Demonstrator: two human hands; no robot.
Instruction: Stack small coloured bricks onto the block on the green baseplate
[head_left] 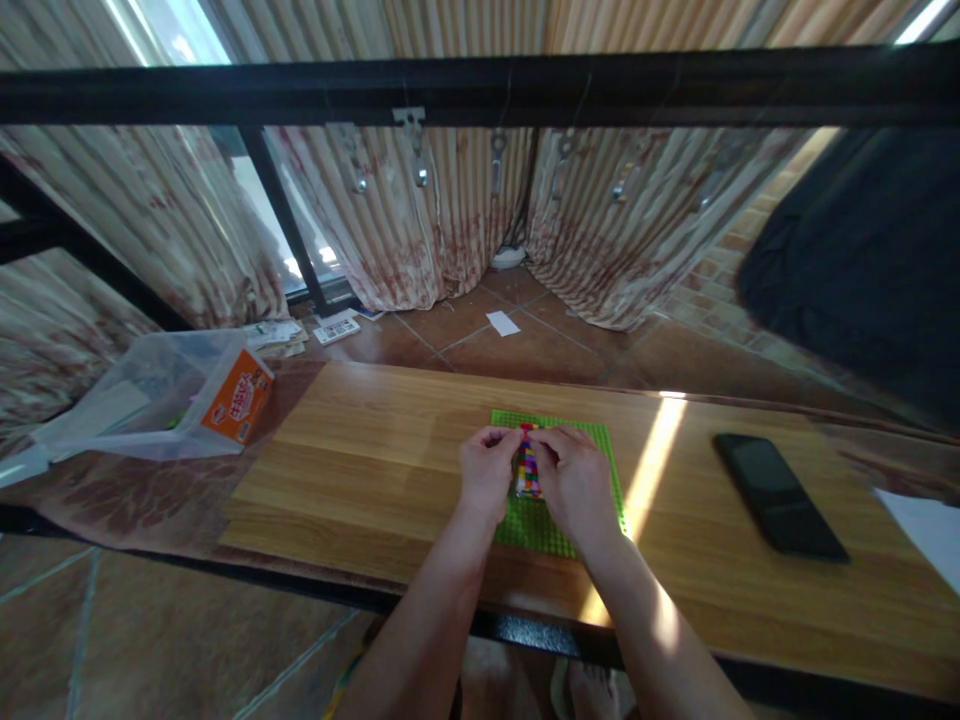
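A green studded baseplate (536, 535) lies on the wooden board, with a narrow block of multicoloured toy bricks (528, 472) standing on it. My left hand (487, 465) is at the left of the bricks, thumb and fingers pinched at their far end. From the right, my right hand (574, 470) pinches at the same far end, where a red brick (528, 428) shows between the fingertips. Both hands rest over the baseplate and cover parts of it. The fingers hide which exact brick each hand grips.
A clear plastic bin (172, 400) with an orange label stands at the left. On the right of the wooden board (360, 450) lies a black phone (780, 495), with white paper (926, 530) beyond it. A dark bar (480, 90) crosses above, before striped curtains (420, 230).
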